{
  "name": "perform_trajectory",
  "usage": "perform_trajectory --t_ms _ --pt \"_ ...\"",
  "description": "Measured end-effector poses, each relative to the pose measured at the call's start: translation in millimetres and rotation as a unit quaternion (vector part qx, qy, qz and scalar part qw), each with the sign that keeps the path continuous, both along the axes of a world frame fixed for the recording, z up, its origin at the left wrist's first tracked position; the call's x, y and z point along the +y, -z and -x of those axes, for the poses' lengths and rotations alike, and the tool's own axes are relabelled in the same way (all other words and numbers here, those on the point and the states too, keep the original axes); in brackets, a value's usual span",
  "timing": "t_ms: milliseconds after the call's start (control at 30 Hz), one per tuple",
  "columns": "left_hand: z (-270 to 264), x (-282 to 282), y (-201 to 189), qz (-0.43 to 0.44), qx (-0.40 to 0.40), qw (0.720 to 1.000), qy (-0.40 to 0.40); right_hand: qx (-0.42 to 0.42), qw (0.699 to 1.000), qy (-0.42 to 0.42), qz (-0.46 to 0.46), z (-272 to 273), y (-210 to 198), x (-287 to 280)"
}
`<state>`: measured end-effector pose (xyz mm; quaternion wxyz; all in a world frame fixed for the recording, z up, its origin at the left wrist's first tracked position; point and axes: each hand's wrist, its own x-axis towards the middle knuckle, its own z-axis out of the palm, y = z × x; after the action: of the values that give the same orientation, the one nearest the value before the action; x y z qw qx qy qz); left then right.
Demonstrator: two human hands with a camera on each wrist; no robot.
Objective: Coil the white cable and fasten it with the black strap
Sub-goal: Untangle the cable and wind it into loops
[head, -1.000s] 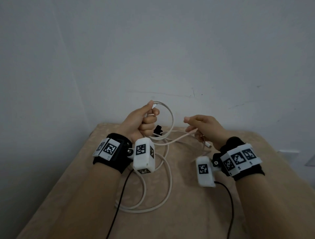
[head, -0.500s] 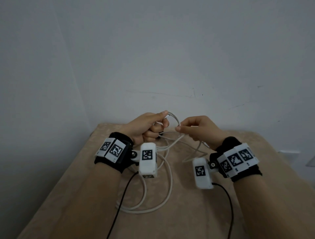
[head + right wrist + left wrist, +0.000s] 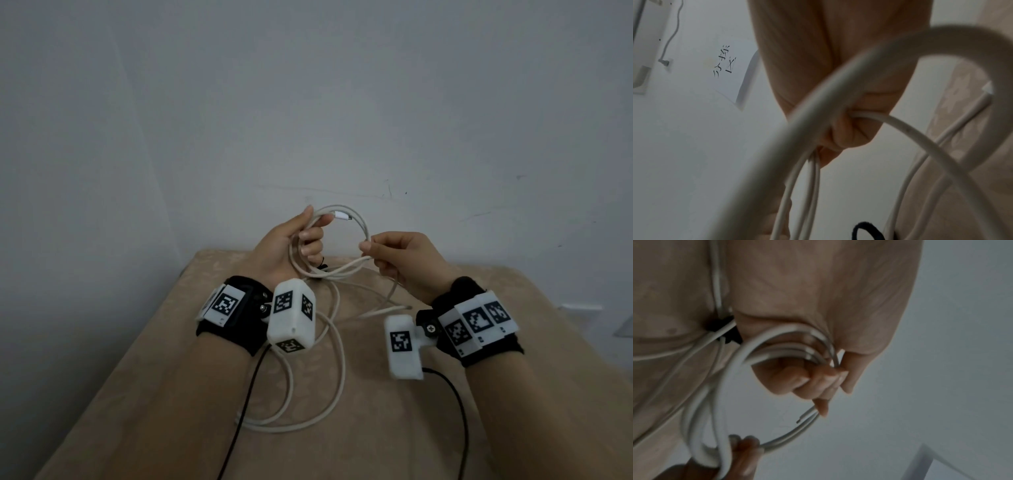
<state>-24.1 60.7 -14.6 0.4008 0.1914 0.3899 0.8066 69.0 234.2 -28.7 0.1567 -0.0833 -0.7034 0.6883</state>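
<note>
My left hand (image 3: 301, 240) is raised above the beige table and grips a small coil of the white cable (image 3: 359, 224), with its white plug end (image 3: 340, 216) sticking out past the thumb. My right hand (image 3: 387, 255) pinches the coil's right side at the fingertips (image 3: 365, 246). The wrist views show the loops (image 3: 764, 344) running through my left fingers (image 3: 818, 378) and through my right fist (image 3: 849, 129). A black strap (image 3: 321, 268) hangs on the cable just below my left hand, also seen as a black strap (image 3: 723, 331) and a strap loop (image 3: 865, 230). The loose cable (image 3: 329, 394) trails over the table.
The beige patterned table (image 3: 376, 428) stands against a grey wall (image 3: 308, 102), with its left edge near a corner. Black leads (image 3: 455, 404) run back from the wrist cameras. The cable's other end (image 3: 394, 310) lies on the table between my wrists.
A second loop has been added to the coil. My left hand rose again with the coil, and my right hand now pinches the coil's right side.
</note>
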Motion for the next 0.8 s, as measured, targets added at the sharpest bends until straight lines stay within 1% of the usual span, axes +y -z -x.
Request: perform_trajectory --t_ms 67,133,233,300,500,567,700,800 --pt "-0.9 1.8 0.0 -0.027 -0.016 0.999 0.008 0.0 1.0 -0.003 0.002 1.2 0.5 -0.8" --pt "-1.2 3.6 0.8 -0.039 -0.019 0.999 -0.002 0.0 1.0 -0.008 -0.003 1.9 1.0 -1.3" --pt "-0.5 5.7 2.9 -0.011 0.001 0.999 -0.041 -0.004 1.0 -0.015 -0.027 1.6 1.8 -1.4" --pt "0.4 5.7 3.4 0.015 0.023 0.998 -0.048 -0.012 0.999 -0.019 -0.044 0.7 1.9 -2.3" --pt "-0.1 1.7 -0.3 0.045 0.043 0.998 0.002 -0.039 0.997 -0.034 -0.051 -2.2 -3.3 -8.7" --pt "-2.6 2.0 -1.6 0.063 0.059 0.996 0.018 -0.041 0.997 -0.024 -0.056 -2.6 -4.4 -10.3" --pt "-7.1 3.8 -4.5 0.099 0.089 0.99 0.056 -0.015 0.998 -0.002 -0.058 -2.7 -6.1 -11.9" --pt "-8.3 5.2 -6.2 0.119 0.113 0.985 0.05 0.006 0.999 0.005 -0.053 -1.9 -5.6 -13.4"
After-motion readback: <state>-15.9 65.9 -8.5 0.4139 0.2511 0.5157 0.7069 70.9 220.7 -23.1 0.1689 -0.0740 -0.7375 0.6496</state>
